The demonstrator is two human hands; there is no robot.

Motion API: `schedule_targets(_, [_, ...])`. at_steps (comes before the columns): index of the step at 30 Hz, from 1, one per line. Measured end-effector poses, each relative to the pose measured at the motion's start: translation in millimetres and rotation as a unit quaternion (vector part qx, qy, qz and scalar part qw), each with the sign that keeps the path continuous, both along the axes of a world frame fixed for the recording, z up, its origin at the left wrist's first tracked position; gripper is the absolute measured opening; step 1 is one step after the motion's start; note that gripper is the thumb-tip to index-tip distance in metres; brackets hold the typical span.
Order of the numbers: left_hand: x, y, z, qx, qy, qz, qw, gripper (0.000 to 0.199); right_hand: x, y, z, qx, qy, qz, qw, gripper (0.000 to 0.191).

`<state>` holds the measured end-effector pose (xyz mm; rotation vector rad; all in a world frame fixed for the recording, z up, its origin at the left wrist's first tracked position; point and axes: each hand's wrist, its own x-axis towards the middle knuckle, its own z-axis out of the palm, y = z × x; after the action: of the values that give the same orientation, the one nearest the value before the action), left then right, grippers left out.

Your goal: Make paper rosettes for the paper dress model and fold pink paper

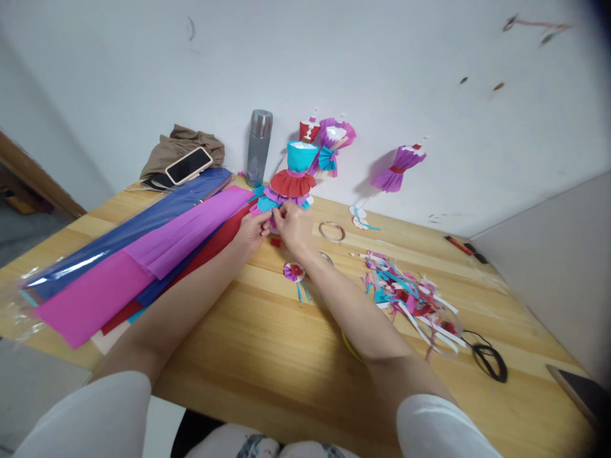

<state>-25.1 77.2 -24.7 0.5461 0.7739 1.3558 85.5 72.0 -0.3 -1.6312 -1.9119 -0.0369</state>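
Note:
A small crepe-paper dress [293, 183] stands upright near the wall, with a turquoise top and tiered red, purple, blue and pink ruffles. My left hand [255, 230] is at the lower left of its skirt, fingers pinched on the bottom ruffle. Close beside it, my right hand [296, 228] is also closed on the ruffle, back of the hand towards me. The fingertips and the paper between them are partly hidden. Below the hands lie a red paper scrap [275, 242] and a purple-and-red paper rosette [293, 272] with blue ribbon tails.
Folded crepe paper [191, 229] covers the left side. A flask [259, 149], a phone [189, 166] on brown cloth [179, 143] and a purple paper dress [400, 168] are along the wall. To the right are a tape ring [331, 231], paper scraps [405, 292] and a black cord [491, 362].

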Motion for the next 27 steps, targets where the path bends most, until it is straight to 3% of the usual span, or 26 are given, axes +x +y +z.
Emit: schedule_targets(27, [3.1,-0.6,0.3,0.008,0.019,0.03,0.999,0.026,1.3,1.4,-3.2,0.013,-0.034,0.01,0.999,0.022])
